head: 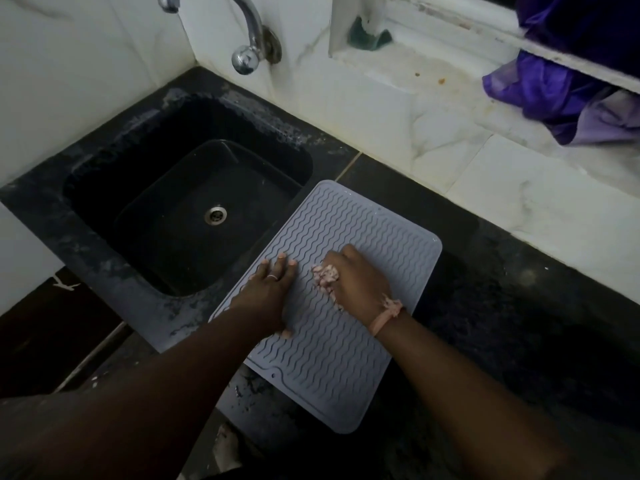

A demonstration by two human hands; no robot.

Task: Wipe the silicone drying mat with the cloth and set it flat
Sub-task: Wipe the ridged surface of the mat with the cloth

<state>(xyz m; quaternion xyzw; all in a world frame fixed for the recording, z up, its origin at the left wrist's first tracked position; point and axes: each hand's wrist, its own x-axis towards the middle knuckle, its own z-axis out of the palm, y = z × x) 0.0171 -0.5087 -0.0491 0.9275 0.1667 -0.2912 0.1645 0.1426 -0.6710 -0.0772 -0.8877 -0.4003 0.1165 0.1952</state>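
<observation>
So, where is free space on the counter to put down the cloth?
Bare dark counter lies right of the mat, up to the white wall tiles. The mat's near end is also free. Its middle is crowded: left hand presses flat, right hand grips the cloth.

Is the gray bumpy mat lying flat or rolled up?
Flat. The mat lies spread on the dark counter, all corners down, left hand pressing it.

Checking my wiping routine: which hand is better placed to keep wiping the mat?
The right hand. Its fingers already grip the cloth against the silicone drying mat. The left hand lies flat on the mat near the sink, well placed to steady it.
</observation>
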